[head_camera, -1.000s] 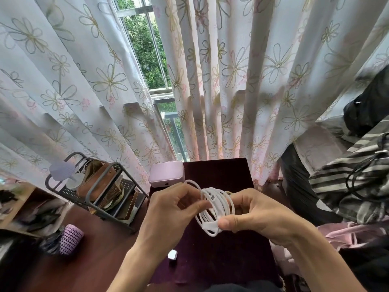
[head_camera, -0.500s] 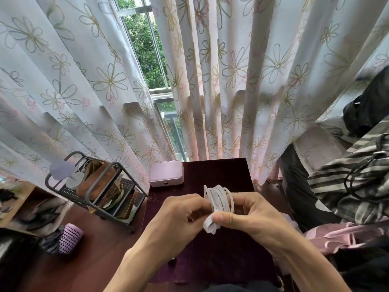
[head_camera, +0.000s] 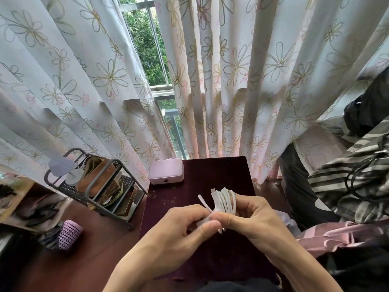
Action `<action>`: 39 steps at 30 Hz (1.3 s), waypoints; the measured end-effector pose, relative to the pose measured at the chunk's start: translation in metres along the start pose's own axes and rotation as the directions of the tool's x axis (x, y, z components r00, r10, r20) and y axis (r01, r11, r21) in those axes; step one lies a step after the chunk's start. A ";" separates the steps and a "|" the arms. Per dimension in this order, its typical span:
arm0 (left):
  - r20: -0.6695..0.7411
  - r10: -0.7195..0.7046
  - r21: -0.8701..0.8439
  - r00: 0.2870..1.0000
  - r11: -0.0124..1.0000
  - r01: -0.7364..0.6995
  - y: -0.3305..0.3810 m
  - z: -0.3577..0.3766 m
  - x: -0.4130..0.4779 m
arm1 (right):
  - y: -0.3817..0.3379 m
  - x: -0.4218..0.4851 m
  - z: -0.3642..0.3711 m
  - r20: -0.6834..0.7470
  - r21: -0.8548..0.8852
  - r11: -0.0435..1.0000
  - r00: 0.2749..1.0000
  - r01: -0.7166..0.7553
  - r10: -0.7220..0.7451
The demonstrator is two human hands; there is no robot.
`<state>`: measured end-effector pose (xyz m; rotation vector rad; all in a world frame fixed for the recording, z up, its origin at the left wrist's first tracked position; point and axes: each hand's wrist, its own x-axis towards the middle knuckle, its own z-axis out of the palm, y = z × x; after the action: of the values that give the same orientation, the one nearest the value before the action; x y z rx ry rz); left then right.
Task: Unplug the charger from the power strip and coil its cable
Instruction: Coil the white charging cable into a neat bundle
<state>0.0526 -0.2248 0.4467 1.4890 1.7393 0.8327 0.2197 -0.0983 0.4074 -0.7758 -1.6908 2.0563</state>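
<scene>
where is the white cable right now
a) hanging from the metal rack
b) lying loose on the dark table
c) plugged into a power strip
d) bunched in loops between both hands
d, the white cable is gathered in loops, held by the left hand and right hand above the dark table.

Above the dark table (head_camera: 210, 173), both hands meet around a bundle of white cable (head_camera: 224, 200). The right hand (head_camera: 252, 218) grips the coiled loops, which stand up from its fingers. The left hand (head_camera: 183, 228) pinches a loose end against the bundle. A pink box (head_camera: 165, 170) sits at the table's far left corner, a metal rack (head_camera: 94, 184) left of the table.
</scene>
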 end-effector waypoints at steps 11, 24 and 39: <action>0.036 -0.126 -0.108 0.991 0.986 0.130 -0.013 0.003 0.001 | 0.016 -0.007 0.014 -0.123 -0.162 0.985 0.989 0.058 -0.079; -0.540 -0.064 -0.087 0.839 0.996 0.019 -0.009 0.030 -0.002 | 0.009 -0.009 0.011 -0.099 -0.355 0.924 0.978 0.140 -0.186; -0.387 -0.347 -0.767 0.854 0.636 -0.089 0.000 0.054 0.008 | -0.001 -0.011 0.032 -0.072 -0.839 0.502 0.871 0.210 -0.485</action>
<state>0.0965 -0.2148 0.4154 0.5555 1.4690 1.7350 0.2082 -0.1294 0.4147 -0.8247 -2.3498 0.7278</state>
